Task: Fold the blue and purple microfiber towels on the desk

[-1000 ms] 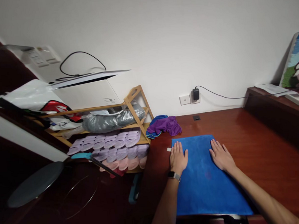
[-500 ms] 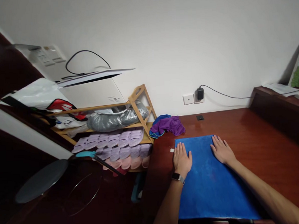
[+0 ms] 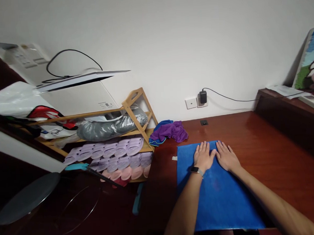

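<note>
A blue cloth (image 3: 217,199) lies spread flat on the reddish-brown wooden table (image 3: 271,153), reaching its front edge. My left hand (image 3: 204,157), with a watch on the wrist, rests flat on the upper middle of the cloth, fingers stretched toward the far edge. Beside it, my right hand (image 3: 227,156) lies flat at the cloth's far right corner. The two thumbs touch or nearly touch. Neither hand holds anything.
Crumpled purple and blue cloths (image 3: 171,131) lie at the table's back left corner. Left of the table stands a wooden rack (image 3: 135,113) with slippers and bags. A black plug (image 3: 203,97) sits in the wall. A raised ledge (image 3: 278,106) borders the right side.
My left hand has slid right across the cloth, from its left edge to beside my right hand. The cloth looks flat in both frames. The view has shifted slightly.
</note>
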Motion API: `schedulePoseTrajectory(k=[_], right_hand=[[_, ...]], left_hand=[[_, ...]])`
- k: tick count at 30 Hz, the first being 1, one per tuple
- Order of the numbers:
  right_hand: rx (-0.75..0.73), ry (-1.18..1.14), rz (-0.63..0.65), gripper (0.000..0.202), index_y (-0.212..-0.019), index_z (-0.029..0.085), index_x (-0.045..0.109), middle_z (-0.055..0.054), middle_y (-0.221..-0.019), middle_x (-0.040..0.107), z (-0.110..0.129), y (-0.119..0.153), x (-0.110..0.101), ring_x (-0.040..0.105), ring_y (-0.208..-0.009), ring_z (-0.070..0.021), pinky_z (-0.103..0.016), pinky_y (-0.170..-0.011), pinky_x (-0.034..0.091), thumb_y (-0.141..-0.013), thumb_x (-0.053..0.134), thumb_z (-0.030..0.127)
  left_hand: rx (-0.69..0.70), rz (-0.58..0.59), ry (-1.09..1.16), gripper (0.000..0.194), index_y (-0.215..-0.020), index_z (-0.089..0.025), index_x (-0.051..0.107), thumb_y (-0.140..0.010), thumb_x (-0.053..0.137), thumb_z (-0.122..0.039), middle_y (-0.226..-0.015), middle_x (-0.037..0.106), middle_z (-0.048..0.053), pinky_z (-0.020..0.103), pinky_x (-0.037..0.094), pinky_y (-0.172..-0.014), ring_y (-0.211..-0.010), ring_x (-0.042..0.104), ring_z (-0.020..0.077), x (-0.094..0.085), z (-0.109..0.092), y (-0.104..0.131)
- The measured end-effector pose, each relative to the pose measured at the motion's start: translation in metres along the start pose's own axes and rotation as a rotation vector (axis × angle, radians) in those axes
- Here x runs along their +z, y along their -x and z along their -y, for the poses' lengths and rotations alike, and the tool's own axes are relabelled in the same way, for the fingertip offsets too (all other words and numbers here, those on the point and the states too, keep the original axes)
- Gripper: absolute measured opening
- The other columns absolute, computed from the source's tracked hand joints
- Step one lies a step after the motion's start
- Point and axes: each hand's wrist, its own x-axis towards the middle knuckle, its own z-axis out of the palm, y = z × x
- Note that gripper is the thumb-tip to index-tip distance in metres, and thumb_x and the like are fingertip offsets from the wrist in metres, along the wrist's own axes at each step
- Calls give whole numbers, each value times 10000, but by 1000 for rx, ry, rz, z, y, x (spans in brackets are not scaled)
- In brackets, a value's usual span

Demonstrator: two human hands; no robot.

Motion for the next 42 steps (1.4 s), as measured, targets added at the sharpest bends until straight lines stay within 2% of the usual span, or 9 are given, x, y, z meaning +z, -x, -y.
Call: schedulePoseTrajectory(k=[6,9,21,24,27,31,34,36,42], right_hand=[[11,-44,-1,698,-1667,97,218,-71,-1734,219,1,2,-1,157,-1610,-216,-434,-1308,107,-1072,117,447],[14,-42,4,703,-1670,99,210,-76,-1736,213,0,2,1,155,-1610,-217,-437,-1307,110,-1069,119,452],[0,18,9,710,-1668,84,203,-91,-1736,200,-4,0,5,146,-1611,-226,-450,-1306,130,-1067,125,453],[9,42,11,705,-1671,96,202,-83,-1735,210,-2,-1,-1,161,-1609,-217,-435,-1302,146,-1067,134,453],[68,117,-22,690,-1661,99,255,-86,-1735,217,10,4,-12,175,-1607,-250,-459,-1297,151,-1063,169,433],[128,161,-177,672,-1624,88,370,-171,-1708,286,49,43,-14,271,-1571,-353,-545,-1259,217,-1046,215,395],[26,87,-149,699,-1635,179,380,-156,-1680,359,83,93,0,383,-1508,-412,-582,-1203,320,-1036,264,523],[-30,49,-121,726,-1635,240,385,-105,-1684,363,97,123,12,346,-1523,-441,-615,-1219,293,-1009,331,605],[-113,-23,-103,718,-1637,304,354,-25,-1720,252,89,143,23,162,-1590,-398,-610,-1270,227,-1013,336,659]], left_hand=[[-157,-83,-39,593,-1603,-215,417,-1053,337,-422,-1630,461,116,526,266,-1277,-1553,343,285,-30,98,34],[-192,-116,-40,584,-1587,-214,437,-1040,351,-398,-1614,485,120,509,284,-1271,-1541,369,275,-37,124,48],[-201,-231,56,573,-1574,-185,445,-1037,352,-363,-1636,457,119,456,268,-1282,-1540,374,250,-36,123,59],[-209,-371,168,534,-1563,-216,452,-1051,353,-332,-1659,426,89,445,257,-1290,-1554,342,234,-42,125,63],[-308,-607,407,441,-1433,-232,576,-1021,428,-289,-1548,553,100,440,333,-1257,-1470,462,245,-46,133,64],[-454,-738,525,353,-1285,-225,636,-993,439,-223,-1350,650,132,458,467,-1145,-1290,603,263,-46,147,63],[-480,-765,558,298,-1207,-230,656,-967,482,-203,-1263,674,119,455,492,-1107,-1221,633,265,-44,152,63],[-477,-769,574,272,-1177,-231,664,-952,515,-200,-1248,677,114,449,493,-1101,-1207,635,265,-44,152,63],[-472,-781,603,259,-1132,-222,676,-918,534,-185,-1217,674,121,465,498,-1083,-1175,638,277,-47,148,64]])
